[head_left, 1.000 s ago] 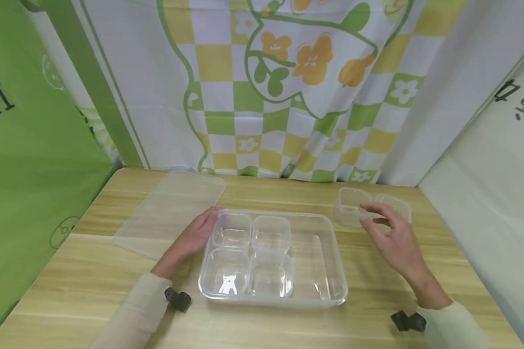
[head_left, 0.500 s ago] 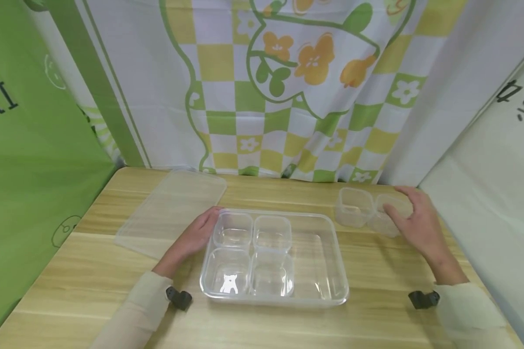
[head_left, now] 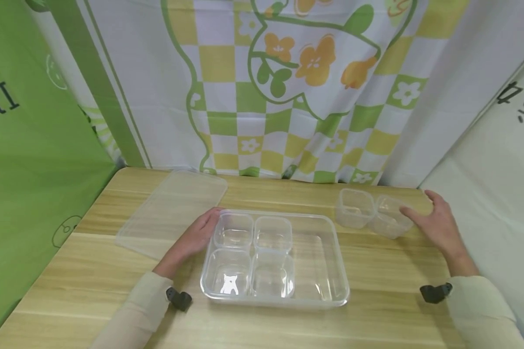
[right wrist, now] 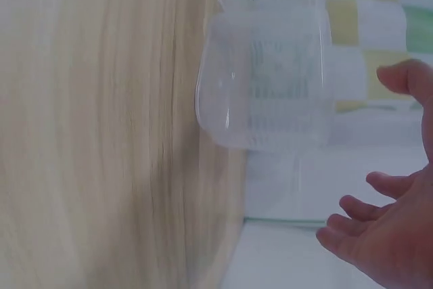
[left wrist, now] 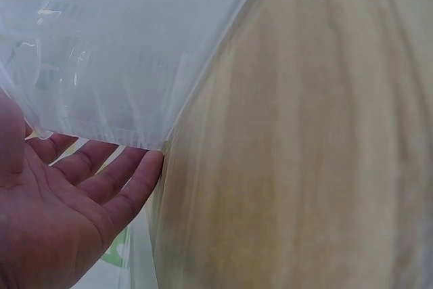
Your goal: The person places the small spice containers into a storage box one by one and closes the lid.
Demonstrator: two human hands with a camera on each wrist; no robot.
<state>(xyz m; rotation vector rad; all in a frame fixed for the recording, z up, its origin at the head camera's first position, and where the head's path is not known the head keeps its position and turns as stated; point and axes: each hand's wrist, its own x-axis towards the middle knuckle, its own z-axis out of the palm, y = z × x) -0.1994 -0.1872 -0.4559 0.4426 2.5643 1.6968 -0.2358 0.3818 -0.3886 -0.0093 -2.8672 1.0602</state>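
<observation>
A large clear plastic container (head_left: 319,300) sits on the table with several small clear boxes (head_left: 271,233) in its left part. My left hand (head_left: 203,231) rests against its back left side, the fingers (left wrist: 128,187) nearly straight along the wall in the left wrist view. On the back right, a small clear box (head_left: 354,208) stands beside another small box (head_left: 390,218), which looks slightly tilted. Just right of that second box is my right hand (head_left: 438,224). Its fingers (right wrist: 362,209) and thumb are spread apart with nothing between them in the right wrist view.
A flat translucent lid (head_left: 170,208) lies on the wooden table (head_left: 270,329) behind my left hand. A patterned curtain (head_left: 253,116) hangs at the back edge. Green fabric (head_left: 35,194) is on the left and a white cloth wall (head_left: 498,194) on the right.
My right hand has moved right, from above the small boxes past the right one to its right side. The right box has shifted slightly. The left hand stays put.
</observation>
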